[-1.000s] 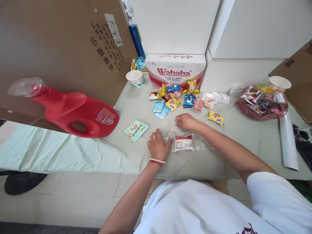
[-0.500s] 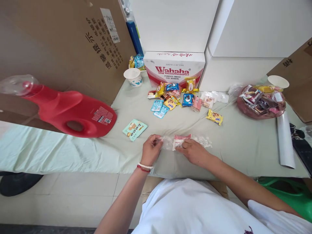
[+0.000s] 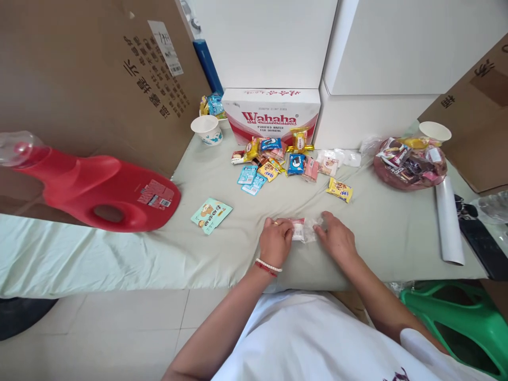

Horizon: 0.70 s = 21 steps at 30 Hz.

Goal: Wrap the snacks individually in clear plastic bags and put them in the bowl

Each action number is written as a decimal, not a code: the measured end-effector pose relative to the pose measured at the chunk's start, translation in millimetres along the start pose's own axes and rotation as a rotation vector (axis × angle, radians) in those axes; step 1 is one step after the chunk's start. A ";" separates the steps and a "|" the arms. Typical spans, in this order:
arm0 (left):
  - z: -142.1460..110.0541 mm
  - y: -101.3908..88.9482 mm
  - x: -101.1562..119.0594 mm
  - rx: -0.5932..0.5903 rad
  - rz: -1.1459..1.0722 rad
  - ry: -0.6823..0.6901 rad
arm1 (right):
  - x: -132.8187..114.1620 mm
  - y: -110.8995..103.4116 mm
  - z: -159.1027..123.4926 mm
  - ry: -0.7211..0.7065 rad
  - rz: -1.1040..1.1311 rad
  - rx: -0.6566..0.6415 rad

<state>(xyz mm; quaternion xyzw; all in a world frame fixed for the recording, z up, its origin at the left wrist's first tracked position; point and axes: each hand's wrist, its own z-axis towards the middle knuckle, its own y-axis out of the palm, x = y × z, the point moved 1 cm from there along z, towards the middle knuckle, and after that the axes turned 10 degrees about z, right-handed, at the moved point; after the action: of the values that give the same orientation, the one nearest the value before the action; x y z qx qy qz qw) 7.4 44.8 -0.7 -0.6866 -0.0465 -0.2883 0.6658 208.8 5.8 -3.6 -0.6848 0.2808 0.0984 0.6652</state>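
A small pink-and-white snack packet [image 3: 298, 231] lies on the cloth near the front edge, with crumpled clear plastic [image 3: 313, 232] at its right end. My left hand [image 3: 275, 242] is closed on the packet's left part and hides some of it. At the plastic's right end, my right hand [image 3: 337, 238] has its thumb and fingers apart, the thumb close to or touching the plastic. To the left lies a mint-green pouch [image 3: 211, 215]. A yellow snack packet [image 3: 339, 190] sits beyond my right hand.
Behind, a pile of snack packets [image 3: 270, 169] lies before a Wahaha carton [image 3: 273, 119]. A red jug [image 3: 115, 196] lies at left, near a paper cup [image 3: 207, 130]. Right are a snack-filled bag [image 3: 408, 172], a white roll [image 3: 449, 222] and a green stool [image 3: 456, 317].
My left hand has moved right from the plastic's left end onto the packet. My right hand has let go of the packet and shifted right, its fingers spreading. The view has shifted slightly.
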 end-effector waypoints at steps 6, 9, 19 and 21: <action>3.5 -1.3 0.1 -0.012 0.208 -0.295 | -1.3 -3.7 -0.2 -0.103 0.069 0.068; 7.1 -3.2 6.1 -0.124 0.205 -0.250 | -29.4 -2.3 -9.1 -0.278 0.297 -0.028; -3.1 -13.2 20.7 -0.063 -0.690 -0.053 | -43.0 0.8 -16.6 -0.423 0.787 -0.070; -6.5 -10.8 27.4 -0.190 -0.901 -0.007 | -29.8 5.1 -16.2 -0.310 0.834 -0.089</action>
<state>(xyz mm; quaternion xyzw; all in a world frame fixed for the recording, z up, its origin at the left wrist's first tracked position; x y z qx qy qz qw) 23.1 31.1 21.1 -0.6570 -0.3159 -0.5496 0.4080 177.7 -2.1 8.8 -0.5182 0.4252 0.4716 0.5730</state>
